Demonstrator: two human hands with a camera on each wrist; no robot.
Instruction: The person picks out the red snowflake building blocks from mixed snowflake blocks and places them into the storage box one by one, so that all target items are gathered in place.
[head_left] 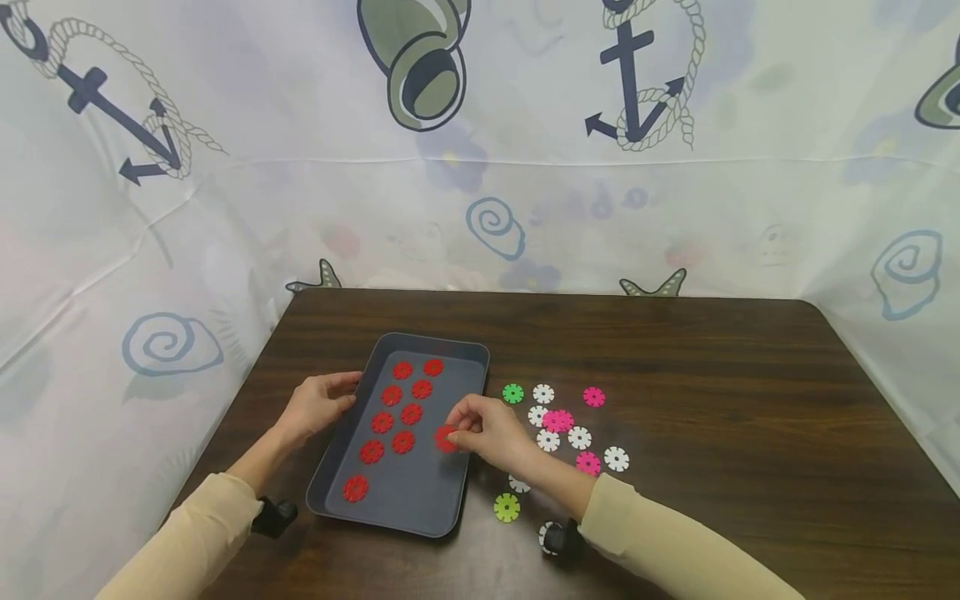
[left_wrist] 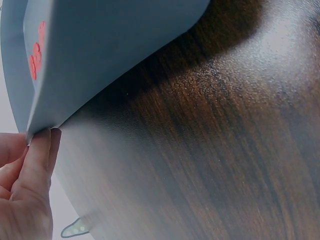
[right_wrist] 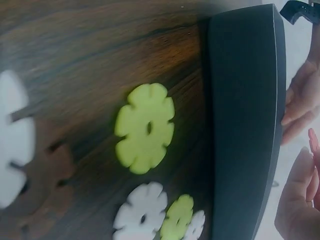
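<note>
My right hand pinches a red notched plastic disc between thumb and fingers, over the right side of a grey tray. At the tray's far left rim, the fingertips of my left hand touch the edge from outside. In the left wrist view, fingers of that hand meet the outer wall. Several red discs lie in the tray in two rough columns, with a single one near its front left. The right wrist view catches the held disc only at its edge.
Right of the tray lie loose notched discs: white, pink, green and yellow-green. Some overlap. My right forearm partly covers this area. The dark wooden table meets a patterned cloth behind.
</note>
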